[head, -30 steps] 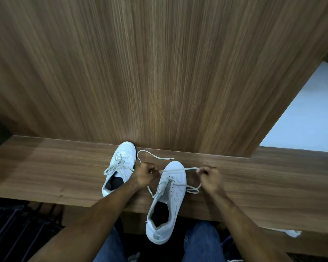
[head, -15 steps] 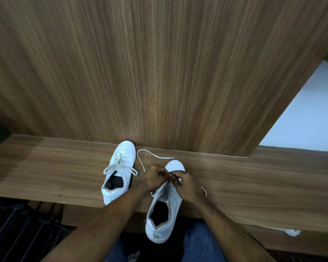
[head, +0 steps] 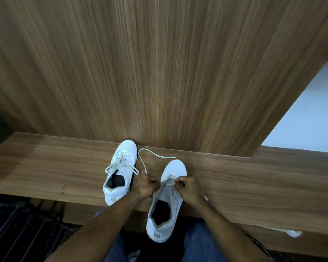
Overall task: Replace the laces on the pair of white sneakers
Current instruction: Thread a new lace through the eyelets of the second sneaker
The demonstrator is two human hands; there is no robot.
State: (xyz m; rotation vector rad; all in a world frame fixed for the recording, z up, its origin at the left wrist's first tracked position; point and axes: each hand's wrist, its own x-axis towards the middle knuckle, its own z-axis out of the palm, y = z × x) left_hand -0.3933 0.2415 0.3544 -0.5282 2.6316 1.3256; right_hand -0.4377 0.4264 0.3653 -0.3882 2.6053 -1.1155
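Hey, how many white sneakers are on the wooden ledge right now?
2. One laced sneaker sits on the left with its toe against the wood panel. The other sneaker lies to its right between both hands, heel overhanging the ledge edge. None appears hidden.

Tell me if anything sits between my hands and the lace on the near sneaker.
Nothing visible does. The left hand and right hand both already pinch the lace over the near sneaker; the other sneaker lies off to the left.
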